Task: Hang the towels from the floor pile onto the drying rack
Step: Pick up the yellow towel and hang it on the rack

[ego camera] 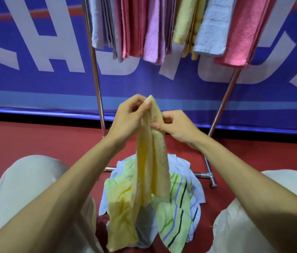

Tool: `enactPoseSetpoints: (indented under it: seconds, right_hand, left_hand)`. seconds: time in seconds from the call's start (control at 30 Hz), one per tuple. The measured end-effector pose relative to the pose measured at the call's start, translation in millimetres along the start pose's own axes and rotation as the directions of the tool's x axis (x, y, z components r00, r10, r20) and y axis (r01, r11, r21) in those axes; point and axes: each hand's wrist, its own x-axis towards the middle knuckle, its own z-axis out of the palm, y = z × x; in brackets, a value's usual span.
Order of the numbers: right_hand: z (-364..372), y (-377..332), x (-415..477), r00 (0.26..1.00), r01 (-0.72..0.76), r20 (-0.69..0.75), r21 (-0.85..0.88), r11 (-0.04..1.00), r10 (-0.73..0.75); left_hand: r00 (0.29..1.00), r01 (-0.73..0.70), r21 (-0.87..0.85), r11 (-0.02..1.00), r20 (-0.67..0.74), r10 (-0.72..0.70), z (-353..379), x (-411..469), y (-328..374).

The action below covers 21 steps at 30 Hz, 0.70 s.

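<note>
A pale yellow towel (152, 161) hangs in folds from both my hands, above the floor pile. My left hand (129, 119) pinches its top corner, and my right hand (176, 125) grips the edge just below and to the right. Its lower end drapes onto the pile (180, 203), which holds a light green striped towel, a white one and a pale blue one on the red floor. The metal drying rack (98, 88) stands behind, with several towels (162, 28) in grey, pink, lilac, yellow and light blue hung across its top.
My knees in beige trousers (29, 187) frame the pile left and right. The rack's chrome foot bar (206, 174) lies on the red floor just behind the pile. A blue banner with white letters (34, 52) covers the wall behind.
</note>
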Motion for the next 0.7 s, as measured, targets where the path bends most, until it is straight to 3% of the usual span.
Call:
enactPoseSetpoints:
  seconds: [0.17, 0.4, 0.47, 0.57, 0.7]
  right_hand:
    - [10, 19, 11, 0.987, -0.143, 0.048, -0.178, 0.974, 0.154]
    - [5, 54, 5, 0.938, -0.256, 0.124, -0.379, 0.889, 0.323]
    - [2, 59, 2, 0.919, -0.268, 0.140, -0.463, 0.845, 0.368]
    - [1, 59, 0, 0.901, -0.317, 0.107, -0.500, 0.806, 0.421]
    - [3, 51, 4, 0.894, -0.419, 0.020, -0.316, 0.851, 0.448]
  left_hand:
    - [0.988, -0.072, -0.063, 0.995, -0.144, 0.062, -8, 3, 7]
    - [0.921, 0.003, -0.266, 0.964, -0.374, -0.106, -33, 16, 5]
    - [0.880, 0.048, -0.412, 0.910, -0.414, -0.234, -39, 16, 4]
    - [0.759, 0.024, -0.655, 0.755, -0.479, -0.440, -51, 18, 5]
    - [0.658, 0.009, -0.784, 0.621, -0.463, -0.594, -59, 17, 2]
